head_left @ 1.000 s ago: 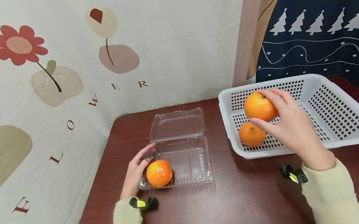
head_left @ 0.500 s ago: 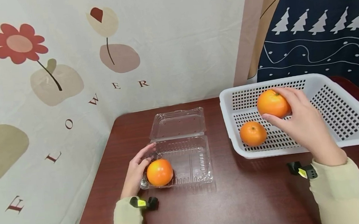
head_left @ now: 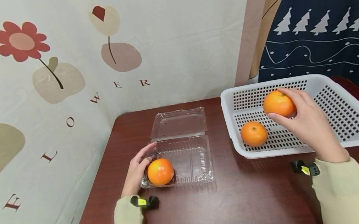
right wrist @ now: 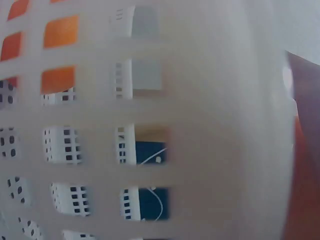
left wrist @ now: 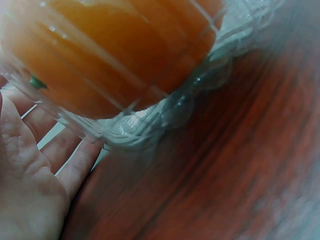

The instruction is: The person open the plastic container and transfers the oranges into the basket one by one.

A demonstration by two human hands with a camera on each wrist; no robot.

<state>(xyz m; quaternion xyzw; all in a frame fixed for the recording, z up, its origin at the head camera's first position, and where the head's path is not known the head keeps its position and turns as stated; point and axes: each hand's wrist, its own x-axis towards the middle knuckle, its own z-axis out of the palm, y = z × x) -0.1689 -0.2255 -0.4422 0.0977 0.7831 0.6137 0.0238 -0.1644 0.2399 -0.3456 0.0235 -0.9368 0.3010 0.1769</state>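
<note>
My right hand (head_left: pixel 312 123) grips an orange (head_left: pixel 278 104) between thumb and fingers, over the white plastic basket (head_left: pixel 226 122). A second orange (head_left: pixel 254 134) sits in the basket's left front corner. On the left, a clear plastic clamshell box (head_left: pixel 182 163) lies with its lid (head_left: pixel 178 122) folded back. One orange (head_left: pixel 160 172) rests in its left front corner. My left hand (head_left: pixel 137 170) lies against the box's left side; in the left wrist view its fingers (left wrist: pixel 77 167) are fairly straight along the clear wall. Basket wall (right wrist: pixel 215 125) hides the right hand in the right wrist view.
Both containers stand on a dark red-brown table (head_left: pixel 226 207), with a strip of bare tabletop between them. Behind the table hangs a pale cloth (head_left: pixel 186 47) with flower prints. A navy tree-patterned cloth (head_left: pixel 321 49) hangs behind the basket.
My right hand has moved right with the orange it grips, away from the basket's left side and the second orange. The left hand and the clamshell box have stayed in place.
</note>
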